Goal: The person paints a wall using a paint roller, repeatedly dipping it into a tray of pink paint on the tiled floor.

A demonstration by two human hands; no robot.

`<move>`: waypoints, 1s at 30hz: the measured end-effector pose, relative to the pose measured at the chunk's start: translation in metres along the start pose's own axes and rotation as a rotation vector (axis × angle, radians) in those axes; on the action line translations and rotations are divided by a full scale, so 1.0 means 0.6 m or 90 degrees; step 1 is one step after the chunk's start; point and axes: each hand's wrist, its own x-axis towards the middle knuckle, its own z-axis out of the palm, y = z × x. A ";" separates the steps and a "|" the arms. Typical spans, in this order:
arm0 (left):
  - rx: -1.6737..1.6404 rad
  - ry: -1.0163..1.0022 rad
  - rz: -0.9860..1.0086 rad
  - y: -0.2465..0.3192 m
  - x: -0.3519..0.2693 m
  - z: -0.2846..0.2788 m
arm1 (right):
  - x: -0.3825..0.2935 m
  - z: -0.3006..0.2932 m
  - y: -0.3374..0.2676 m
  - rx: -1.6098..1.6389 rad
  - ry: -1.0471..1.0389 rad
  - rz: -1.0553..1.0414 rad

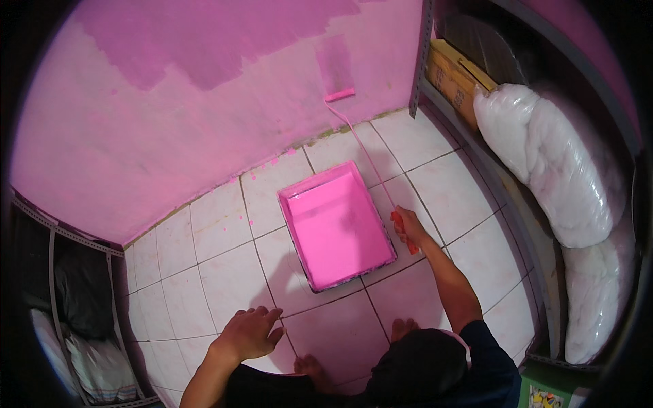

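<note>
My right hand (409, 226) grips the orange-red handle of a paint roller (371, 158), whose long thin frame reaches up and left. The pink-coated roller head (340, 95) rests against the lower wall (204, 117), at the bottom of a darker wet strip (334, 64). A paint tray (388, 255) filled with bright pink paint (331, 229) lies on the floor, just left of the handle. My left hand (251, 331) hovers above the tiles with fingers apart and holds nothing.
White floor tiles (224, 285) bear pink drips (250, 176) by the wall. To the right, a metal shelf (541, 285) carries a cardboard box (454, 81) and plastic-wrapped white bundles (556, 158). Another rack (53, 270) with bags stands left. My bare feet (311, 368) are on the tiles.
</note>
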 end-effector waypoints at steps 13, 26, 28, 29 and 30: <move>0.008 -0.005 0.002 0.005 0.004 0.001 | -0.001 0.036 -0.139 -0.026 -0.036 -0.205; 0.005 0.021 0.006 0.003 -0.006 0.004 | 0.016 0.021 -0.029 0.025 -0.023 -0.074; 0.006 0.020 0.001 0.002 -0.008 0.004 | 0.014 0.017 -0.011 0.022 -0.029 -0.063; 0.007 0.015 0.000 0.001 -0.008 0.005 | 0.013 0.013 -0.003 0.019 -0.033 -0.052; 0.007 0.012 0.000 0.001 -0.007 0.005 | 0.011 0.010 0.000 0.018 -0.034 -0.054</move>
